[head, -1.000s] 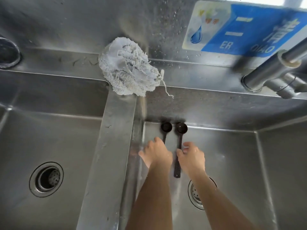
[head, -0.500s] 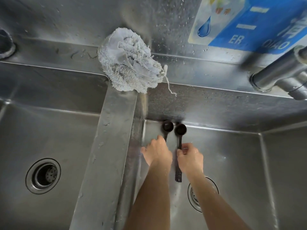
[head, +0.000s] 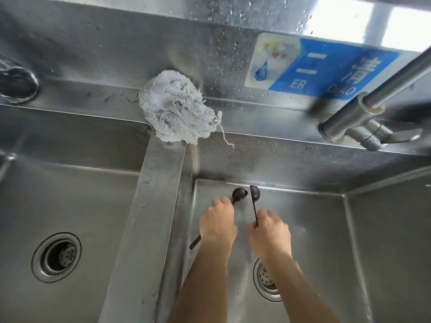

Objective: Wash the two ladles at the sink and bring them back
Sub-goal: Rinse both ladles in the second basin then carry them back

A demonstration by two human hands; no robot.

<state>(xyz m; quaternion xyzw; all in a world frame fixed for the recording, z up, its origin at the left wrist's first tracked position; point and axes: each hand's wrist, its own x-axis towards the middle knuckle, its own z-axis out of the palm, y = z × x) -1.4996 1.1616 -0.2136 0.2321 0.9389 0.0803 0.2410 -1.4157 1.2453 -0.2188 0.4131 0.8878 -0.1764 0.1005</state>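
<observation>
Two small dark ladles are held low inside the right basin of a steel sink (head: 384,229). My left hand (head: 218,223) is closed around the handle of the left ladle (head: 239,194); its handle end pokes out below my wrist, pointing left. My right hand (head: 269,231) grips the handle of the right ladle (head: 255,194), whose bowl is turned on edge and points toward the back wall. The two bowls sit close together near the basin's far corner.
A crumpled white cloth (head: 175,115) lies on the back ledge above the divider (head: 151,217). A steel faucet (head: 363,117) with its lever stands at the right. Each basin has a drain: left drain (head: 56,257), right drain (head: 267,282). A blue sign (head: 321,66) is on the backsplash.
Both hands have closed on the ladles and lifted them off the basin floor. The left ladle's handle has swung out to the left; the right ladle's bowl has turned on edge.
</observation>
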